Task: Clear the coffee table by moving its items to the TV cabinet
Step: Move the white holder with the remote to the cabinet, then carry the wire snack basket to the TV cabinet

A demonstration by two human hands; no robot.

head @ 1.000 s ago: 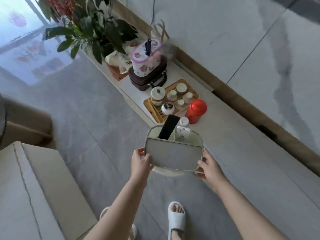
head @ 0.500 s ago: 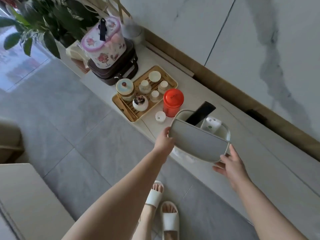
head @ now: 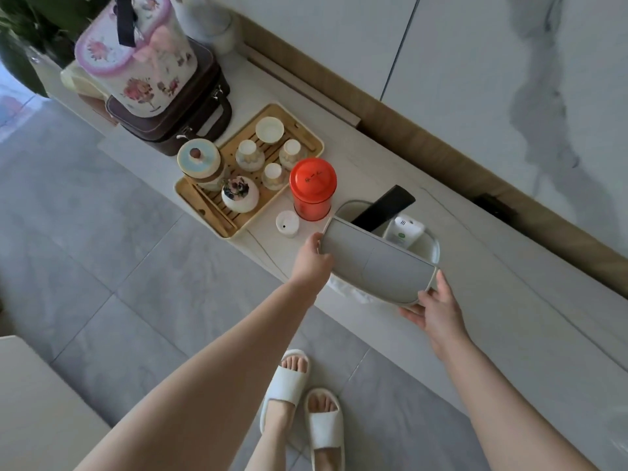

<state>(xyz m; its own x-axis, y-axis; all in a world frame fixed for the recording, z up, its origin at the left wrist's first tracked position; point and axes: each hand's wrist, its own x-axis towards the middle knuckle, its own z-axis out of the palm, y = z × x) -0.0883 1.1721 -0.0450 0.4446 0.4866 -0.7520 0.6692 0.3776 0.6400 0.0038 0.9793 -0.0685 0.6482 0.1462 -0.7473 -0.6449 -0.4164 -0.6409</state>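
Both hands grip the organizer: left hand curled on its near-left corner, right hand pinching the right end. It hovers over the cabinet edge; I lower it level, clear of the red tin beyond my left grip.

One head-worn wide-angle view looks steeply down and forward from standing height, close over the low counter against the wall, taking in the floor and both forearms below.
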